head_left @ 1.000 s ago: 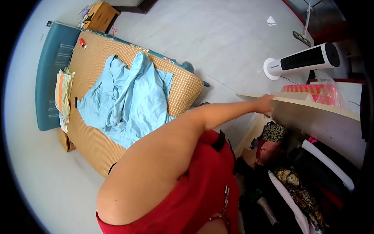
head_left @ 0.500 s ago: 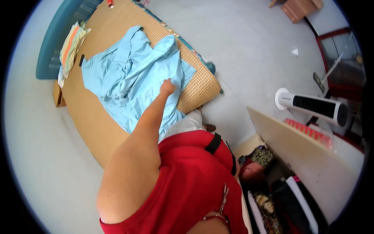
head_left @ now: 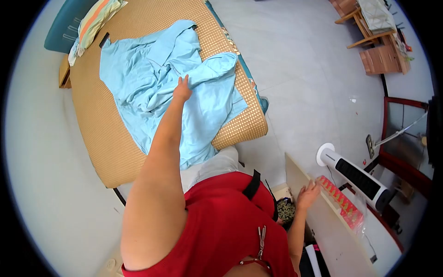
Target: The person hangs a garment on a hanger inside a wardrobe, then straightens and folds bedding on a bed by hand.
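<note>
On the bed (head_left: 94,143), we see the light blue cloth (head_left: 205,115), lying spread in many creases. The left hand (head_left: 182,87) reaches over the bed to this cloth; whether it grasps the fabric, we cannot tell. The right hand (head_left: 308,195), apart from the bed, is loosely spread at the pale panel (head_left: 334,233); if they touch, we cannot tell. The white fan (head_left: 356,177) stands well apart from the bed.
</note>
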Available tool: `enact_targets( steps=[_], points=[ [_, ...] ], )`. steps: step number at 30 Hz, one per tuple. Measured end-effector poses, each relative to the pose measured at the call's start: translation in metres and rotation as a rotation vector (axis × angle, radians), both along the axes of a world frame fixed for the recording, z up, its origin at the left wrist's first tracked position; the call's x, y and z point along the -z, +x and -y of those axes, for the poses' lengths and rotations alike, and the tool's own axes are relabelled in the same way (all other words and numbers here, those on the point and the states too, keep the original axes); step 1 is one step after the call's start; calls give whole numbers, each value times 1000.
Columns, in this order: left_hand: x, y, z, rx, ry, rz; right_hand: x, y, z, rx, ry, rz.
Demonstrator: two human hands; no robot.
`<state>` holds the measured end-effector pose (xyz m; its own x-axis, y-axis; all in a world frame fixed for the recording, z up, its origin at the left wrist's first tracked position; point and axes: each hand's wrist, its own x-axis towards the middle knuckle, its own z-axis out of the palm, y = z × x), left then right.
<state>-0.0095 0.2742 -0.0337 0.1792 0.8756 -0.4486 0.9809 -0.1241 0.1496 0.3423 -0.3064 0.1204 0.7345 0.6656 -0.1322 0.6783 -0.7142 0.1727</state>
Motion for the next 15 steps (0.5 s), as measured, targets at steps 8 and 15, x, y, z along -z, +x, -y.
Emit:
enact_targets(
  steps=[8,15],
  points=[
    [26,-34,5,-33,32,-255,-6,85,51,583,-776,-106],
    [23,-33,33,165,73,-171,6,81,85,316,-879,51]
  ],
)
